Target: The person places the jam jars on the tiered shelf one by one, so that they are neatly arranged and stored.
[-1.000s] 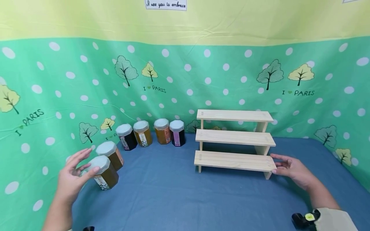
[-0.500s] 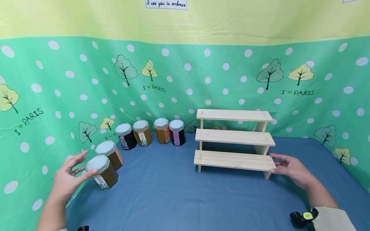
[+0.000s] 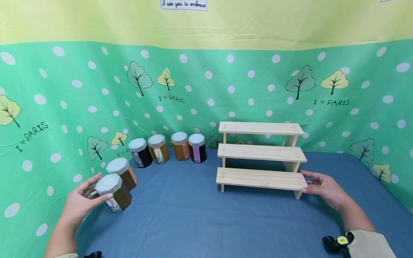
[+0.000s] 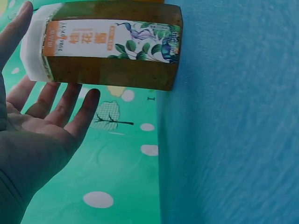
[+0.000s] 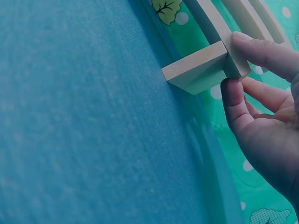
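Observation:
In the head view, my left hand [image 3: 78,204] reaches around the white lid of the nearest jar of brown jam [image 3: 120,197] at the left. Its thumb overlaps the front of the jar and the fingers lie behind. The left wrist view shows this jam jar [image 4: 112,42] with an orange and floral label, fingers spread out beside its lid. At the right, my right hand [image 3: 326,190] holds the end of the lowest board of a three-tier wooden stand [image 3: 261,178]. Thumb and fingers pinch the board's end [image 5: 238,65] in the right wrist view.
Just behind the nearest jar stands another brown jar [image 3: 130,177]. Farther back are a dark jar [image 3: 144,157], two amber jars [image 3: 161,154] [image 3: 182,152] and a dark jar with a purple label [image 3: 197,154]. Blue cloth [image 3: 180,222] covers the table before a green printed curtain [image 3: 206,93].
My left hand drew back slightly left, then came in closer around the nearest jar's lid. The jars, the stand and my right hand stay where they were.

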Motion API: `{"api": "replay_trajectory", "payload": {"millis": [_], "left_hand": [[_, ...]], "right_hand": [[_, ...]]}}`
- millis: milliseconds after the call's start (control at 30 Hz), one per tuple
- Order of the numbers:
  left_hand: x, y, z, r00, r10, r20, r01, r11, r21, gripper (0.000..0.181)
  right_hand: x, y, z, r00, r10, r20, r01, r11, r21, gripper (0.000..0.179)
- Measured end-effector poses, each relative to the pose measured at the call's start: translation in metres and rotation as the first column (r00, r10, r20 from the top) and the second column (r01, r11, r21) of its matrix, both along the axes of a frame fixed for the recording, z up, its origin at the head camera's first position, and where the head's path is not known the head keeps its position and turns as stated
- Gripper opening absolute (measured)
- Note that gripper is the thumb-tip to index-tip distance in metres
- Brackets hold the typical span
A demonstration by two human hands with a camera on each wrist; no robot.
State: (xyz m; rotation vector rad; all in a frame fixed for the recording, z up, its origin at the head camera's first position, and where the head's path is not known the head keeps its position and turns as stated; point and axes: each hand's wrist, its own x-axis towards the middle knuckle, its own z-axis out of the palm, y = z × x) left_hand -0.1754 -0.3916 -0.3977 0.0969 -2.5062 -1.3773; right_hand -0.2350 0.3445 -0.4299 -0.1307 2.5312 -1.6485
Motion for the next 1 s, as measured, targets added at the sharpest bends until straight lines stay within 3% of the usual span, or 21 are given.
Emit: {"api": "replay_trajectory", "payload": {"millis": [133,333,667,1000], "left_hand": [[0.0,0.001,-0.002,0.999,0.034,0.037,-0.034,0.999,0.0,0.079],[-0.002,0.005,-0.002,0.998,0.057,0.003,-0.057,0.997,0.042,0.078],[-0.006,0.009,-0.004,0.989,0.119,0.088,-0.116,0.993,-0.035,0.085],[-0.007,0.019,-0.005,0.986,0.168,0.003,-0.168,0.986,-0.023,0.08]], "right_hand": [[0.001,0.001,-0.001,1.0,0.002,0.001,-0.002,1.0,-0.012,0.08],[0.003,0.001,-0.002,1.0,-0.002,0.005,0.002,1.0,-0.011,0.081],[0.004,-0.001,-0.001,1.0,-0.011,0.008,0.01,1.0,0.019,0.081],[0.003,-0.002,0.001,1.0,-0.012,-0.009,0.012,1.0,0.029,0.08]]}}
